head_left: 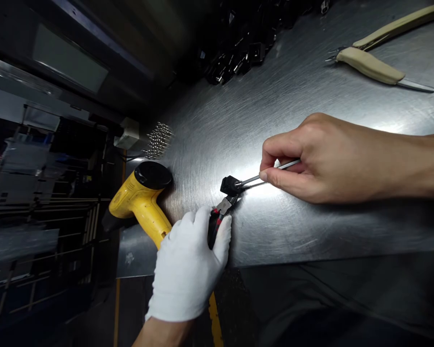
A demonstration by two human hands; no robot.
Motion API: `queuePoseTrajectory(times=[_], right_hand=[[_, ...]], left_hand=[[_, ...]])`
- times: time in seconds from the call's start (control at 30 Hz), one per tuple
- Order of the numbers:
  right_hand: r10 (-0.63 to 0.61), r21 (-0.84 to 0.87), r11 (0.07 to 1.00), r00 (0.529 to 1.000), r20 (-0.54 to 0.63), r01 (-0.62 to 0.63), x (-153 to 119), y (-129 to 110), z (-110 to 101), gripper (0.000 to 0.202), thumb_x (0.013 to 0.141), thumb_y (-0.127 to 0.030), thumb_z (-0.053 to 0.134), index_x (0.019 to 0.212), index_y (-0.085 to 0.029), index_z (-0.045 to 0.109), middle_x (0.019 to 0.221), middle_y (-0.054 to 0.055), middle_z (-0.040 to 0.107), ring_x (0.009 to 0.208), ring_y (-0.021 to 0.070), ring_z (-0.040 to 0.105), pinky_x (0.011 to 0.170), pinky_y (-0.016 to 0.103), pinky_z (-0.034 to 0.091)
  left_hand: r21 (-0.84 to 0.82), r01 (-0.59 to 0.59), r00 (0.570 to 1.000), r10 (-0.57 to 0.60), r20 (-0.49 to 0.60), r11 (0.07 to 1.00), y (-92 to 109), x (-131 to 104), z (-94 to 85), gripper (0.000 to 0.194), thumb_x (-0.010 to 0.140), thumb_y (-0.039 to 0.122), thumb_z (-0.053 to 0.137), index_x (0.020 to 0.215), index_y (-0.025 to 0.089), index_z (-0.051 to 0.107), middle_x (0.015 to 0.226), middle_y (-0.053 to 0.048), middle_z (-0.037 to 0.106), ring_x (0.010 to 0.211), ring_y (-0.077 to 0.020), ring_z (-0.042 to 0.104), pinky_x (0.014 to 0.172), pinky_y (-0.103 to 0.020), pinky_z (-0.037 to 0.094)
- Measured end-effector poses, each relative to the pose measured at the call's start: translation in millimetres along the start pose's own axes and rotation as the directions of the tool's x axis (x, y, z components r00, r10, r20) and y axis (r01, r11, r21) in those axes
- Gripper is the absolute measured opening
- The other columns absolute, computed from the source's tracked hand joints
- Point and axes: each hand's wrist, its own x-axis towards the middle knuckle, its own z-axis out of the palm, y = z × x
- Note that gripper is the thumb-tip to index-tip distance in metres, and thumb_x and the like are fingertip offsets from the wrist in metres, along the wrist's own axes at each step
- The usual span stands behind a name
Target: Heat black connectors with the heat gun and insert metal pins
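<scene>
My left hand [190,260], in a white glove, is closed around small pliers [223,206] with black and red handles. The pliers' jaws touch or lie right beside a small black block [230,185] on the metal table. My bare right hand [311,161] pinches a thin metal rod [251,180] between thumb and fingers. That rod reaches left to a short silver collar on the block's right side. Glove and fingertips hide most of the plier handles.
A yellow heat gun or similar tool [144,202] lies left of my gloved hand. Behind it stand a cluster of small metal pieces [159,140] and a pale block [127,133]. Black parts [238,53] are heaped at the back. Cream-handled pliers [371,64] lie upper right on the metal table [332,231].
</scene>
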Motion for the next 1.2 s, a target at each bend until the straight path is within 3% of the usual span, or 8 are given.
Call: queuePoseTrajectory(times=[0.53,1.2], right_hand=[[0.073,0.051,0.996,0.995,0.063,-0.076,7.8,0.1,-6.8,0.014,0.079,-0.018,0.065,0.068,-0.023,0.074,0.059,-0.005,0.065,0.057,0.0113,0.057,0.056,0.027,0.037],[0.180,0.104,0.977,0.980,0.084,-0.188,7.6,-1.0,-7.5,0.014,0.080,-0.018,0.068,0.068,-0.022,0.075,0.054,-0.008,0.063,0.043,0.0057,0.048,0.050,0.026,0.036]], left_hand=[[-0.030,-0.056,0.998,0.057,0.041,0.998,-8.9,2.5,0.2,0.033,0.101,0.052,0.041,0.106,0.023,0.056,0.086,-0.004,0.063,0.078,-0.0242,0.062,0.065,-0.035,0.039],[-0.038,-0.047,0.998,0.048,0.036,0.998,-7.3,1.9,-0.7,0.034,0.101,0.052,0.040,0.104,0.022,0.057,0.085,-0.004,0.062,0.077,-0.0238,0.060,0.065,-0.034,0.036]])
